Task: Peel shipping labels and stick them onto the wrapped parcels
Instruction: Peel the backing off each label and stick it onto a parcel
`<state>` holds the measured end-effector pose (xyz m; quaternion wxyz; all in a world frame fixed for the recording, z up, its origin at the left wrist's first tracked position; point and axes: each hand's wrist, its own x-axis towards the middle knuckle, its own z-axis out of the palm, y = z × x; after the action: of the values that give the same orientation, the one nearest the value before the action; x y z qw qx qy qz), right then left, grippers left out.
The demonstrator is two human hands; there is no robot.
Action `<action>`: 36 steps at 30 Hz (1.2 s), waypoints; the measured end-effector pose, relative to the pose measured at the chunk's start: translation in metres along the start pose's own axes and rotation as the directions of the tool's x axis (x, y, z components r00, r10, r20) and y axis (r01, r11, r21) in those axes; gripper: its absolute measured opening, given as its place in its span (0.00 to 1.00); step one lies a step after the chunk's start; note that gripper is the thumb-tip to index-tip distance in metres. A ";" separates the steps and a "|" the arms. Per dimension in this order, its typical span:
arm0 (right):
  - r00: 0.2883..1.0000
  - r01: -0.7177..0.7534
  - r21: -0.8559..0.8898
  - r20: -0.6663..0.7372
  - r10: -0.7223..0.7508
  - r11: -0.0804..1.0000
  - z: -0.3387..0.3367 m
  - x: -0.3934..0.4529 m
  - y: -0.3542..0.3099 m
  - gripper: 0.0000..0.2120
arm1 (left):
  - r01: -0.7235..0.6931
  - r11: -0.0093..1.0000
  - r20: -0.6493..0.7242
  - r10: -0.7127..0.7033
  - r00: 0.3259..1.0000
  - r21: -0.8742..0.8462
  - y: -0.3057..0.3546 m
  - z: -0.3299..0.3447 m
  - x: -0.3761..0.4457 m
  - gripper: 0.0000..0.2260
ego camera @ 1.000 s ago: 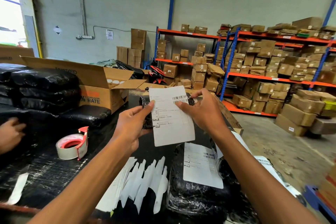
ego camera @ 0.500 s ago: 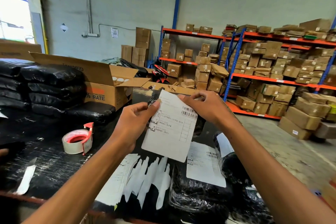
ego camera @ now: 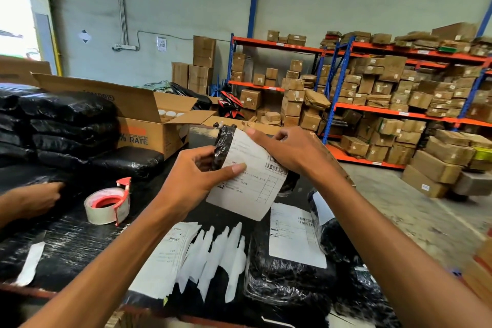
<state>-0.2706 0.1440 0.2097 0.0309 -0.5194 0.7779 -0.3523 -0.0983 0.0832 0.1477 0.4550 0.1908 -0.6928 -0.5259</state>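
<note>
I hold a small black-wrapped parcel [ego camera: 225, 141] up above the table, with a white shipping label [ego camera: 253, 184] lying tilted across its front. My left hand [ego camera: 194, 181] grips the parcel's left side, thumb pressed on the label. My right hand [ego camera: 290, 152] presses the label's upper right part onto the parcel. The label's lower end hangs free below the parcel. A labelled black parcel [ego camera: 287, 269] lies on the table below. A stack of labels and peeled backing strips [ego camera: 202, 255] lies at the front.
A tape roll in a red dispenser [ego camera: 107, 204] sits left on the black-wrapped table [ego camera: 66, 242]. Black parcels [ego camera: 66, 125] are stacked at the left beside an open cardboard box [ego camera: 149, 125]. Another person's hand [ego camera: 32, 200] rests at the left edge. Shelves of boxes [ego camera: 386, 93] stand beyond.
The label has gone from held upright in front of the parcel to tilted and laid against it. My right hand has slid over its upper part. Another person's hand has reappeared at the left.
</note>
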 end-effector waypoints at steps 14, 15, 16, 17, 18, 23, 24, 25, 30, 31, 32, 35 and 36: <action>0.993 0.030 0.313 0.102 -0.065 0.949 0.001 -0.001 0.016 0.24 | 0.177 0.961 -0.106 -0.203 0.974 -0.212 0.000 -0.009 0.014 0.15; 0.995 0.001 0.335 0.092 -0.034 0.942 0.000 -0.001 0.016 0.23 | 0.177 0.960 -0.075 -0.197 0.977 -0.215 0.001 -0.008 0.013 0.19; 0.996 -0.028 0.363 0.090 -0.005 0.931 -0.001 -0.001 0.017 0.22 | 0.170 0.962 -0.055 -0.186 0.981 -0.212 0.000 -0.007 0.012 0.21; 0.995 -0.063 0.385 0.100 0.026 0.921 -0.003 -0.001 0.017 0.21 | 0.159 0.966 -0.046 -0.172 0.984 -0.203 0.000 -0.006 0.011 0.22; 0.992 -0.089 0.392 0.114 0.048 0.916 -0.004 -0.001 0.018 0.21 | 0.142 0.971 -0.050 -0.154 0.987 -0.193 0.000 -0.006 0.010 0.21; 0.994 -0.041 0.365 0.105 0.003 0.930 -0.003 -0.005 0.022 0.29 | 0.124 0.954 -0.129 -0.164 0.978 -0.274 0.002 0.002 0.013 0.11; 0.994 -0.018 0.335 0.106 -0.019 0.942 -0.003 -0.007 0.022 0.31 | 0.127 0.947 -0.144 -0.175 0.974 -0.295 0.002 0.004 0.014 0.11; 0.995 -0.009 0.317 0.096 -0.023 0.948 -0.002 -0.007 0.022 0.32 | 0.126 0.944 -0.150 -0.179 0.972 -0.306 0.003 0.004 0.014 0.11; 0.991 -0.129 0.468 0.042 0.124 0.874 -0.007 0.000 0.030 0.27 | 0.057 0.997 -0.023 -0.059 0.998 -0.056 0.006 0.007 0.011 0.14; 0.987 -0.159 0.492 0.047 0.156 0.856 -0.008 0.002 0.033 0.26 | 0.039 0.999 -0.002 -0.039 0.999 -0.012 0.006 0.008 0.010 0.14; 0.982 -0.181 0.515 0.053 0.180 0.838 -0.009 0.004 0.035 0.24 | 0.025 0.999 0.015 -0.025 1.000 0.022 0.006 0.009 0.009 0.15; 0.970 -0.238 0.576 0.102 0.221 0.782 -0.013 0.004 0.040 0.24 | -0.023 0.994 0.055 0.017 0.998 0.110 0.006 0.014 0.008 0.21; 0.970 -0.240 0.594 0.114 0.214 0.768 -0.014 0.004 0.041 0.25 | -0.041 0.993 0.049 0.036 0.998 0.114 0.005 0.016 0.009 0.20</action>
<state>-0.3106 0.1571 0.1978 0.2526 -0.3915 0.6809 -0.5650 -0.1146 0.0876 0.1558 0.4369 0.1909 -0.7361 -0.4805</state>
